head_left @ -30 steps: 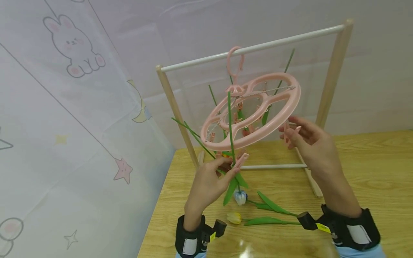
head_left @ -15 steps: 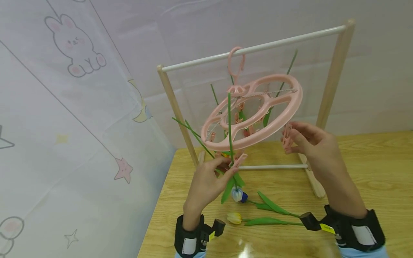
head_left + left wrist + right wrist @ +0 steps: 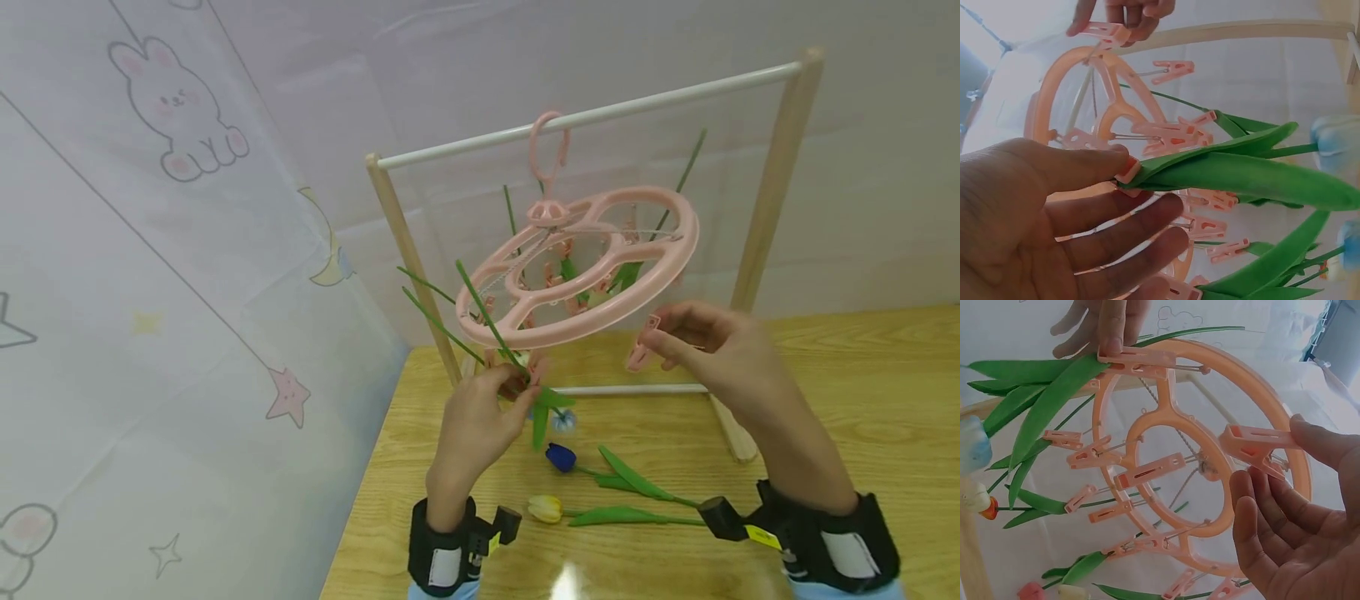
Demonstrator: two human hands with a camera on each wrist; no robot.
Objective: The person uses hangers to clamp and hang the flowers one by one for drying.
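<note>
A round pink clip hanger (image 3: pixel 577 329) hangs tilted by its hook from a white rail. My left hand (image 3: pixel 476 429) pinches a pink clothespin (image 3: pixel 1129 169) near its left front rim. That clothespin grips the stem of a light blue tulip (image 3: pixel 564 420), head down, its green leaves (image 3: pixel 1247 178) pointing away from the hand. Off the right side of the rim, my right hand (image 3: pixel 738 358) pinches another clothespin (image 3: pixel 1257 440) between thumb and fingers; its mouth appears to hold nothing. Several more clothespins (image 3: pixel 1150 472) dangle below the rings, some with tulips clipped in.
The wooden rack (image 3: pixel 776 179) stands on a wood-grain table (image 3: pixel 862 400) against a pale wall sheet. A dark blue tulip (image 3: pixel 561 457) and a yellow tulip (image 3: pixel 544 508) lie in front of it. Several green stems (image 3: pixel 435 321) stick out around the hanger.
The hanger has levelled a little. The stem at my left hand has swung from upright to leaning left. My right hand has drawn its clothespin lower and leftward, turning it.
</note>
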